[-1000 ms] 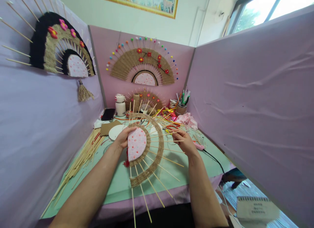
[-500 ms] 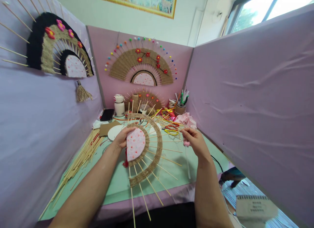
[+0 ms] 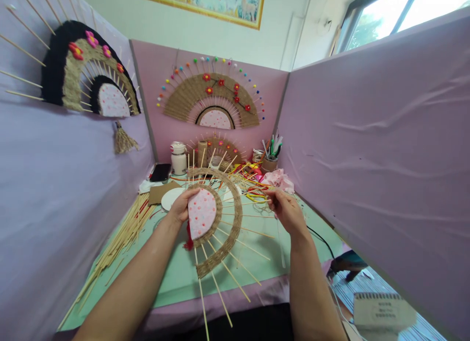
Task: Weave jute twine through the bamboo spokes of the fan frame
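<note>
In the head view, my left hand grips a half-round woven fan at the straight edge of its pink dotted centre. Two bands of brown twine curve around that centre, and thin bamboo sticks radiate outward through them. A red tassel hangs behind the straight edge. At the right, my right hand is closed in a pinch beside the stick tips. Whatever lies between its fingertips is too small to make out.
Loose bamboo sticks lie along the table's left side. A white bottle, a phone and a tool holder stand or lie at the back. Pink cloth and coloured strands sit back right. Finished fans hang on partitions.
The fan has turned slightly, its lower sticks swinging right and its upper ones shifting. My right hand has moved a little left and up, close to the stick tips.
</note>
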`<action>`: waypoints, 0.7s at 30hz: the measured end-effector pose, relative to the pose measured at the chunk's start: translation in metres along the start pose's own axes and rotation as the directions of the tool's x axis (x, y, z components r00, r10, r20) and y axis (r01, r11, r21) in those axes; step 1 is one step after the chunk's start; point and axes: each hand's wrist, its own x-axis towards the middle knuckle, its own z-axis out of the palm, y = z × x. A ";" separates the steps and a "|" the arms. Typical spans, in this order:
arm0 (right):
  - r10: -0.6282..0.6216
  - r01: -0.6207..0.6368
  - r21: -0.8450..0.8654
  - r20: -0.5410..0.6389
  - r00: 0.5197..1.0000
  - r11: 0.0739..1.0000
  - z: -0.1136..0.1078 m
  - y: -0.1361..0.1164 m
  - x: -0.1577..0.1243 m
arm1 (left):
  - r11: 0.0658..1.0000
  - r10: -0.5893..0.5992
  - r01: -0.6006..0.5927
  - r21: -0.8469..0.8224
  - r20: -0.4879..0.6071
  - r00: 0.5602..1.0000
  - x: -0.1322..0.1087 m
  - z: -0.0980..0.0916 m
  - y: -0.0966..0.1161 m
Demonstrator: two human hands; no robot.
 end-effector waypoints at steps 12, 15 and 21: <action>0.143 -0.163 0.097 0.187 0.972 0.982 0.032 0.031 0.006 | 0.989 0.068 -0.079 -0.128 -0.087 0.994 -0.001 0.008 -0.001; 0.137 -0.160 0.115 0.185 0.973 0.980 0.032 0.031 0.005 | 0.987 0.075 -0.086 -0.135 -0.086 0.993 -0.001 0.007 -0.001; 0.164 -0.191 0.132 0.190 0.968 0.973 0.029 0.030 0.005 | 0.991 0.058 -0.067 -0.112 -0.080 0.995 0.001 0.006 -0.002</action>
